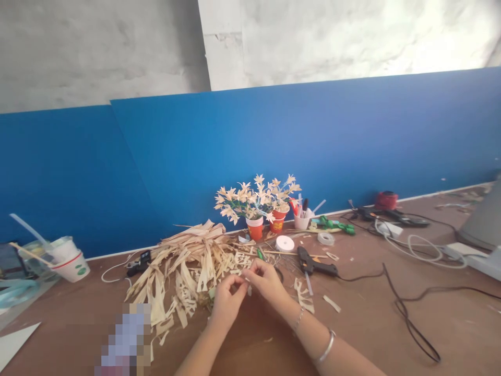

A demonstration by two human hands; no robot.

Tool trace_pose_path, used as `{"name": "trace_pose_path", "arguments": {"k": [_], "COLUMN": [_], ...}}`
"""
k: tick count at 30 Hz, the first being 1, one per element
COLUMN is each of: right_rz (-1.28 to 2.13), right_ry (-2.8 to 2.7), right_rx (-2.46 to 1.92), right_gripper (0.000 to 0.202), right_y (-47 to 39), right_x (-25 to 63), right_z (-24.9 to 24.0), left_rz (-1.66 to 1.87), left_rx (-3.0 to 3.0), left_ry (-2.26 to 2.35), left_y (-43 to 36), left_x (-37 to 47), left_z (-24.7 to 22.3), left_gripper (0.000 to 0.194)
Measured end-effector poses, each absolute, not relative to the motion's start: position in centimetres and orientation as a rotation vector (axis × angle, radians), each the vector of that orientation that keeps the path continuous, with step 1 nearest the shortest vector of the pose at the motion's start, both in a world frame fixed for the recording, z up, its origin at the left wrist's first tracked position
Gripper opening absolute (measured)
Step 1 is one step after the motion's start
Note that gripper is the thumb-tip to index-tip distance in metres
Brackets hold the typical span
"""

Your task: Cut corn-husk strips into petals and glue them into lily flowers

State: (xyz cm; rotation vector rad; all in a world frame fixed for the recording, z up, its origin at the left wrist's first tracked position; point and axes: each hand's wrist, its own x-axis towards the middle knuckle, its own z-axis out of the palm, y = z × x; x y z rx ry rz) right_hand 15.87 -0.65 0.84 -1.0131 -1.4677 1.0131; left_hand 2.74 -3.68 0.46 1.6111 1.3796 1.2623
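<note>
on a brown tabletop, the landmark is a pile of dried husks. well left of the pile stands a white paper cup with a red stripe. by the pile's near right edge are a person's bare hands: the left hand has thumb and finger together, and the right hand pinches likewise, close beside it. a small pale piece shows at their fingertips, apparently clamped in that grip, too small to identify. just right of the pile, toward the back, pale flowers stand in red cups. farther right lies a glue gun.

the piece could tear or slip if pinched unevenly; the right forearm swinging outward might bump the glue gun, and whether that is hot cannot be told. the white cup bears a green round mark, the red cups yellow characters, none readable.
</note>
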Motion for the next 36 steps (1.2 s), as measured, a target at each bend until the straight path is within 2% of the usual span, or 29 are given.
{"name": "trace_pose_path", "arguments": {"k": [8,20,36], "right_rz": [1.290,1.105,1.034], "right_ry": [-1.464,-1.476,-1.481], "right_rx": [-0.791,-0.912,-0.941], "right_gripper": [0.025,0.026,0.019], "right_y": [-0.3,-0.6,-0.8], "right_x": [16.4,16.3,16.1], "right_z": [0.9,1.3,1.3], "left_rz": [1.300,1.277,1.304], "left_rx": [1.445,1.420,1.579], "left_ry": [1.314,1.256,1.319], "left_y": [-3.9,-3.3,-3.2], "left_x": [2.6,2.6,2.4], "left_z": [0.8,-0.3,0.0], "left_gripper": [0.028,0.022,0.023]}}
